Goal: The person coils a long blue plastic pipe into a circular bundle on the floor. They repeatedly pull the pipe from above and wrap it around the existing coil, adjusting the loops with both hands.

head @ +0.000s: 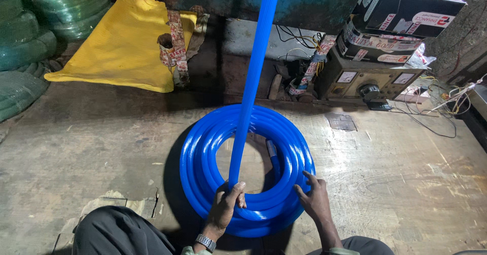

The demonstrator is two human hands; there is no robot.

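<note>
**Trainee:** Where does the hose lie relative to your hands?

**Instructor:** The coil (247,170) lies flat on the floor (101,148), low in the centre of the frame, directly ahead of your knees. The free length of hose (256,67) rises from the near rim of the coil and leaves the frame at the top centre. Its long axis runs nearly straight up the picture, leaning slightly to the right as it climbs.

**Trainee:** Which hand is on it?

**Instructor:** Your left hand (225,204). Its fingers (238,188) are wrapped round the free length at the point where it meets the near rim of the coil. Thumb and fingers are closed on the tube, so the grip is clamped, not loose.

**Trainee:** And the right hand?

**Instructor:** Your right hand (314,199) rests on the outer edge of the coil, lower right of it. Its fingers are spread apart and laid flat against the outermost turns. It holds nothing; it only touches.

**Trainee:** So which hand is nearer the free length?

**Instructor:** The left, since it grips it. The right is beside it, across the near rim, touching the coil only.

**Trainee:** What is around the coil?

**Instructor:** A yellow sheet (122,42) lies upper left, green hose rolls (30,37) at the far left edge, and a metal box with dials (368,77) upper right, with cartons (406,11) stacked on it. All stand well apart from the coil.
</note>
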